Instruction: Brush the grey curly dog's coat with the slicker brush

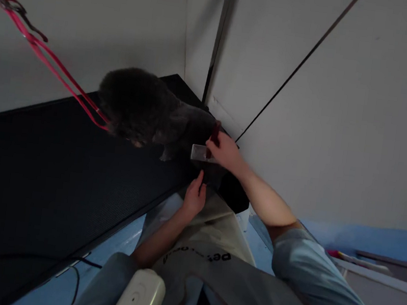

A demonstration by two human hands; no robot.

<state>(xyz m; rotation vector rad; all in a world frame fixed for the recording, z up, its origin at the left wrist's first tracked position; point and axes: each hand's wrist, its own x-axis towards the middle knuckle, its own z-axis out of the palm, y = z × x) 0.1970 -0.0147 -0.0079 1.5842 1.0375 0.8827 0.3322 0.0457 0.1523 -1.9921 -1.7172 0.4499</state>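
A small dark fluffy dog [146, 106] stands on a black table [46, 168], tied by a red leash [51, 62] that runs up to the upper left. My right hand [224, 151] is at the dog's rear and grips a brush with a red handle and a pale metal head [199, 152] pressed against the fur. My left hand [194, 198] sits lower, at the table's near edge by my apron, fingers bent, one finger pointing up toward the brush. It holds nothing that I can see.
White walls meet in a corner behind the table, with a dark pole [219, 40] running up. My grey apron [211, 267] has black lettering. A white device [139, 298] with a red light hangs at my chest. The floor is blue [60, 288].
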